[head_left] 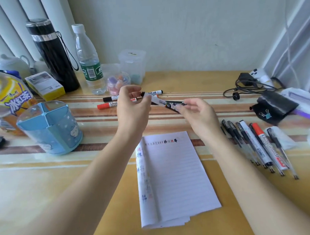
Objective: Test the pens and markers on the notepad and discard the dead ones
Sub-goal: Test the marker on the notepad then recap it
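Note:
Both hands hold one white marker (158, 102) with a dark label above the table's middle. My left hand (132, 107) pinches its upper left end, where a black tip or cap shows. My right hand (195, 113) grips its lower right end. Below them lies the lined notepad (175, 179), with a row of small test marks along its top and coloured marks down its left margin. Behind my left hand lie a red-capped marker (107, 105) and a black-capped marker (154, 92). A row of several pens and markers (256, 144) lies to the right of the notepad.
A blue pen holder (50, 128) stands at the left, with a drink bag, a black flask (52, 54) and a water bottle (89, 59) behind it. Clear plastic tubs (132, 64) stand at the back. A black pouch (274, 107), cables and a charger lie at the right.

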